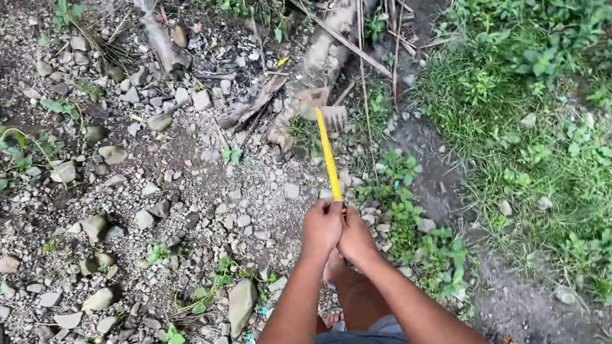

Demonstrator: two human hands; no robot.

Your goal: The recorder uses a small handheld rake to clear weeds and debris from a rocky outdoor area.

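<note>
**A:** So where's this at? I see both hands bunched together on a yellow handle (329,156).

**B:** Yep. Left hand (321,229) and right hand (356,238) are both clenched around the near end of it, touching each other, one just ahead of the other. The handle runs straight away from the person, and the head of the tool (321,104) sits down at the far end, on the ground right where the gravel (126,225) meets a pale fallen log (320,55).

**A:** Any digging or scraping done yet?

**B:** Hard to say. My guess is it's early. The stony ground around the tool head looks about the same as everywhere else, no obvious cleared strip or pile. The weeds (546,36) on the right are thick and standing, and the little green sprouts (398,182) beside the handle are untouched too.

**A:** So most of it is left?

**B:** That's how I read it. Tool is planted, grip is firm, but I can't see whether the blade is actually biting into the soil or just resting there.
</note>
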